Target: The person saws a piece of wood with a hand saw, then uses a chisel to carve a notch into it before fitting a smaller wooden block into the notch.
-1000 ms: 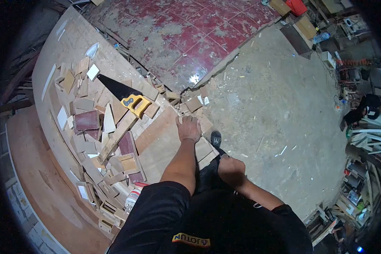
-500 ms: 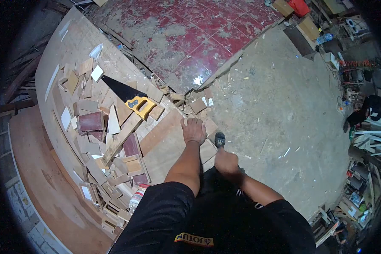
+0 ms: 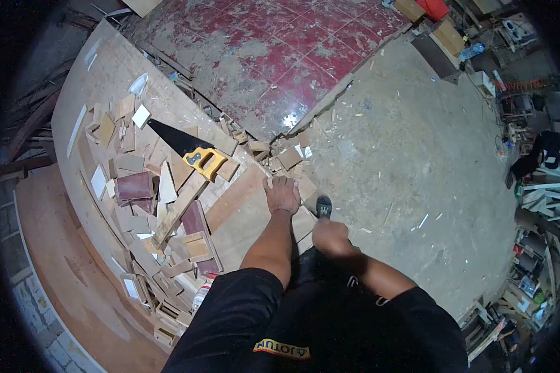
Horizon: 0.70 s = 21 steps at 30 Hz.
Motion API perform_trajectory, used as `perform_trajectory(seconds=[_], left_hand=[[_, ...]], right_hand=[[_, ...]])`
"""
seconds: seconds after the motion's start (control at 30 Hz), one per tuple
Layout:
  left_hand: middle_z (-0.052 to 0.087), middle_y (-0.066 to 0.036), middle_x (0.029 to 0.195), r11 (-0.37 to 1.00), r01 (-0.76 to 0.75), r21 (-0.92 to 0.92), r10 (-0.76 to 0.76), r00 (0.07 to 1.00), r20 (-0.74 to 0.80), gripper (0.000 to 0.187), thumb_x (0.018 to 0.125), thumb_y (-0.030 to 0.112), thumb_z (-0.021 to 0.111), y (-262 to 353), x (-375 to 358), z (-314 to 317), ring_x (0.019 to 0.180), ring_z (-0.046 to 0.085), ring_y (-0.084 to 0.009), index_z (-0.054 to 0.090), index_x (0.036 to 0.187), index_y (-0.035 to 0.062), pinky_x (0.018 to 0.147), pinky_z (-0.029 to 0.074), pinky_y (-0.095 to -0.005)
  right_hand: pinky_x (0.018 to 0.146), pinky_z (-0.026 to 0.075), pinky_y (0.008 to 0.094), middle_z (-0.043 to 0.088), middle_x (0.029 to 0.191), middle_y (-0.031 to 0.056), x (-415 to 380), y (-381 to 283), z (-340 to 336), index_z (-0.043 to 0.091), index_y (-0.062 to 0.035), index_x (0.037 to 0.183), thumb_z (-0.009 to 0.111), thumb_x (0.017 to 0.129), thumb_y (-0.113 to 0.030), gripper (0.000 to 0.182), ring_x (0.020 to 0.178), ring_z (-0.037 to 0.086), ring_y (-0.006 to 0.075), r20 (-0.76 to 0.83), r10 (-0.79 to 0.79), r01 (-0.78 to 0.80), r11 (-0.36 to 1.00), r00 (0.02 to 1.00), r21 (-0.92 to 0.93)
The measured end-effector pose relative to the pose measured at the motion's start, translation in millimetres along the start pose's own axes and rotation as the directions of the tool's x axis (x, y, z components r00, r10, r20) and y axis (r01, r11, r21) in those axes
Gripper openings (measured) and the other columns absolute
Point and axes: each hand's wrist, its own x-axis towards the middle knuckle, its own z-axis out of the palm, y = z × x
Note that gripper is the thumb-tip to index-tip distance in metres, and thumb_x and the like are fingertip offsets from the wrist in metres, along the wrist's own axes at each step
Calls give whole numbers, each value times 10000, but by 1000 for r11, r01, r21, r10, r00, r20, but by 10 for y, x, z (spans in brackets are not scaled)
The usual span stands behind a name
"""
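My left hand [image 3: 283, 193] presses down on a pale wooden board [image 3: 244, 214] at the bench's near corner, its fingers bent over the far edge. Close to the board's right side, my right hand [image 3: 331, 238] is closed in a fist, slightly blurred. Whatever it holds is hidden beneath it. A handsaw [image 3: 196, 154] with a black blade and yellow handle lies on wood offcuts, beyond my left hand and to its left. A reddish-brown strip [image 3: 233, 204] runs along the board's left part.
Wood offcuts [image 3: 135, 186] cover much of the bench [image 3: 168, 99]. To the right spreads a concrete floor [image 3: 410, 161] with scattered chips; red tiles [image 3: 292, 50] lie beyond. A large brown panel [image 3: 74, 255] stands at the left. Boxes and clutter line the right side.
My right hand has shifted slightly left and up. My left hand stays on the board, and the view has moved a little.
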Motion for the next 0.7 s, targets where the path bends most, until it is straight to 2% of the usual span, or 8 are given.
perform_trajectory(seconds=[0.13,0.2,0.3,0.37,0.43,0.5,0.57,0.7], left_hand=[[601,-69,1019,1000,-4,10,4,1000,-5,285,922,303,439,-1,3,6,1105,493,-229,643,976,112,1080,167,-517],[604,-62,1016,1000,0,30,0,1000,2,300,927,312,428,-4,-5,-4,1106,490,-221,645,994,114,1075,172,-513],[604,-63,1012,999,-15,34,17,999,-31,296,927,309,433,-4,25,-11,1109,490,-218,643,995,113,1076,173,-512],[600,-78,1045,1000,2,-12,-2,1000,-3,264,899,292,468,-8,8,5,1133,477,-237,644,960,105,1085,167,-521],[600,-77,1042,1000,6,2,-6,1000,15,268,900,293,467,22,16,-15,1132,478,-235,646,965,105,1085,169,-517],[601,-76,1038,999,31,19,-32,999,34,272,901,295,466,6,13,-11,1131,478,-233,648,970,105,1084,170,-514],[598,-80,1024,1000,4,-17,-5,1000,-17,278,905,298,460,-10,3,26,1120,486,-235,650,969,106,1083,174,-509],[596,-83,1015,1000,6,-14,-6,1000,-15,283,911,303,453,3,-11,-16,1110,493,-237,651,964,108,1082,175,-506]], right_hand=[[670,558,433,693,896,182,-78,84,193,682,-16,915,518,845,-130,212,842,704,297,-76,-32,31,999,997,-5],[691,559,428,690,917,204,295,-99,107,683,-16,929,512,858,-140,222,851,700,318,-46,-25,25,1000,999,-12],[732,554,431,687,961,211,876,-251,274,684,-28,956,505,865,-146,233,883,692,334,-168,69,-52,993,983,102],[766,549,423,680,994,220,760,-253,130,679,-19,975,495,869,-155,252,895,687,348,-94,110,-94,982,989,162],[771,547,431,681,1000,213,425,-103,16,681,-16,959,504,861,-155,246,906,686,340,-48,25,-19,992,999,121],[770,543,457,677,1015,216,62,-37,-5,685,-10,926,513,855,-157,237,926,683,334,17,117,-118,987,993,106],[768,541,462,676,1023,212,-130,33,-11,690,-13,931,516,855,-155,237,935,682,326,42,65,-68,995,997,71],[759,544,450,679,1038,192,462,-107,146,695,-12,973,522,858,-159,254,940,684,309,58,41,-43,999,997,29]])
